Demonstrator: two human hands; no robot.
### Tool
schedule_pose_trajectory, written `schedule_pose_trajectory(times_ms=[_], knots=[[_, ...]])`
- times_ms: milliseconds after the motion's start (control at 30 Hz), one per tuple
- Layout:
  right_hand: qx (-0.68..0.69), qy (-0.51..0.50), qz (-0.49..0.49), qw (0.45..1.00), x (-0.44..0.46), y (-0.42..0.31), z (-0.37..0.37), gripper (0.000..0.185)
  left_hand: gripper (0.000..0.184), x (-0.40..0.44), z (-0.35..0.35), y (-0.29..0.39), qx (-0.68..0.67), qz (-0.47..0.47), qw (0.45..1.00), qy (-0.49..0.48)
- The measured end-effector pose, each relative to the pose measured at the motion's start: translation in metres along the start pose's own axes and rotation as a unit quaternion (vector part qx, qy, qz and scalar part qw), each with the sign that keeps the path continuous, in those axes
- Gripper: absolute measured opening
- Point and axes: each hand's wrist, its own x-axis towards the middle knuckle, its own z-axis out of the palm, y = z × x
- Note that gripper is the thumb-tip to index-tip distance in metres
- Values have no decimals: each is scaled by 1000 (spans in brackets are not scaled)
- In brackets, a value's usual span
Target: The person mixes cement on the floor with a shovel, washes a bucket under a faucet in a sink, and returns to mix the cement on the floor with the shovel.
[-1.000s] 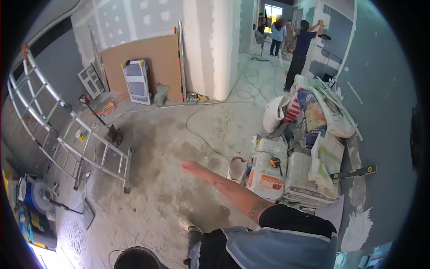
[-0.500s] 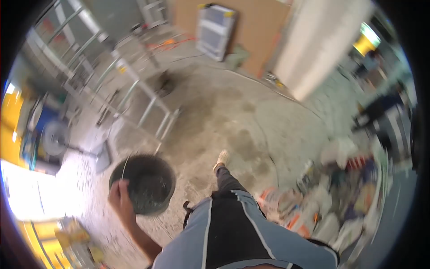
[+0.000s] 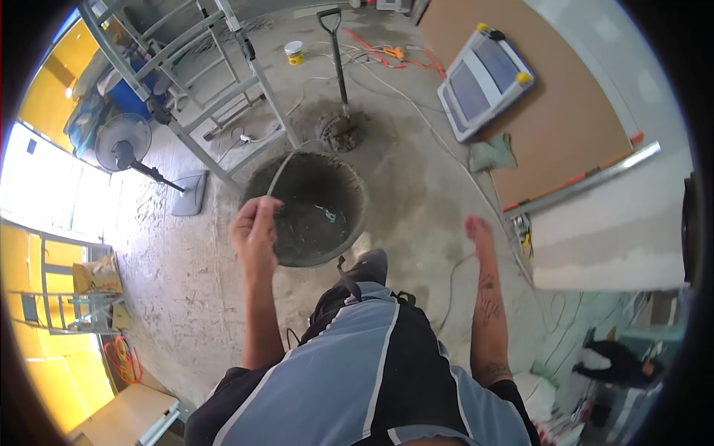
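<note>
My left hand (image 3: 255,227) is closed around the thin wire handle of a large dark bucket (image 3: 348,201). The bucket hangs or stands just ahead of my body; I cannot tell whether it touches the floor. Its inside is coated with grey residue, and a few pale, bluish scraps lie at the bottom. Out to the right, my right hand (image 3: 480,229) hangs with its fingers curled in, and nothing shows in it. Beyond the bucket, a shovel (image 3: 338,63) with a D-shaped grip stands upright, its lower end at a round, mortar-caked container (image 3: 340,132).
An aluminium ladder (image 3: 271,97) stands ahead to the left, near a pedestal fan (image 3: 124,141). Cables cross the floor (image 3: 416,201). A framed panel (image 3: 487,82) leans on a brown board (image 3: 580,104) to the right. Another person (image 3: 617,364) is at the lower right.
My view has turned to the right and moved forward, closer to the ladder and shovel. The bucket has come along in my left hand. My right hand has come into view.
</note>
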Motion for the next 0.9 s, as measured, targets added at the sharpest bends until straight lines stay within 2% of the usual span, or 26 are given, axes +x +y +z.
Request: schedule_pose_trajectory(times_ms=[33,100,133,200,333,433,500,600,667,733,767,800,867,900], knots=[[-64,-36,-35,997,21,-75,28,31,22,14,27,-10,-2,0,1000,13],[-76,-136,-111,982,54,-172,79,32,21,48,75,-34,-36,-36,999,-17],[-83,-146,-116,979,62,-201,99,32,21,70,97,-48,-42,-34,999,-4],[-135,-257,-187,939,80,-243,129,33,20,115,133,-74,-17,-17,999,37],[-151,-314,-125,929,156,-262,130,33,22,189,185,-101,56,-7,994,92],[-153,-292,-58,942,226,-250,97,32,25,223,210,-116,50,-49,991,113],[-127,-227,18,965,281,-254,95,29,27,245,224,-127,66,-67,986,139],[-127,-247,26,960,369,-271,118,28,31,272,249,-143,74,-89,976,187],[-177,-285,-7,942,431,-287,152,27,34,284,265,-158,74,-105,968,214],[-167,-364,-52,915,497,-295,195,27,37,295,276,-165,79,-60,959,266],[-154,-374,-55,913,512,-308,222,27,37,298,281,-167,80,-64,956,276],[-135,-382,-61,912,522,-321,253,27,38,301,283,-167,100,-72,937,328],[-159,-421,-76,890,550,-334,311,29,38,314,291,-176,108,-48,908,403],[-178,-446,-84,873,565,-335,342,39,38,319,297,-174,111,-55,903,412]])
